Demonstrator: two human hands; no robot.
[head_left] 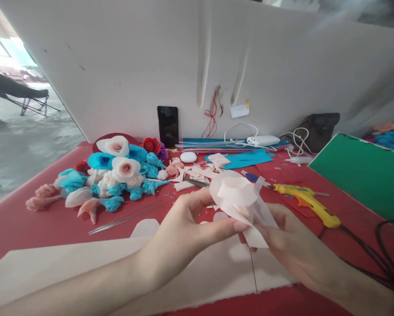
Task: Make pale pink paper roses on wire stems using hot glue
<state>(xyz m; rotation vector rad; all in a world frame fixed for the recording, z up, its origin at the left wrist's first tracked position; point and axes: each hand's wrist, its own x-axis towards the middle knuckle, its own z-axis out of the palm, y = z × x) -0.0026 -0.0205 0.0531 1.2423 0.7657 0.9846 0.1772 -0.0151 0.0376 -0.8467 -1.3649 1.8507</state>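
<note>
A pale pink paper flower (pixel 238 191) with a thin wire stem (pixel 253 270) is held up between both hands above the table. My left hand (pixel 197 219) pinches its lower petals from the left, thumb pressed near the base. From the right, my right hand (pixel 287 232) grips the same base, its fingers partly hidden behind the paper. A loose petal edge sticks out downward between the two thumbs. Beneath lies a large cream paper sheet (pixel 94 259). Scissors (pixel 198 182) lie partly hidden behind the flower among pale paper scraps (pixel 201 171).
Finished paper flowers (pixel 126 169) in white, blue and pink are heaped at left, with wires (pixel 124 217) before them. A yellow glue gun (pixel 307 199) with black cable lies right, near a green board (pixel 364 175). A phone (pixel 168 126) leans on the back wall.
</note>
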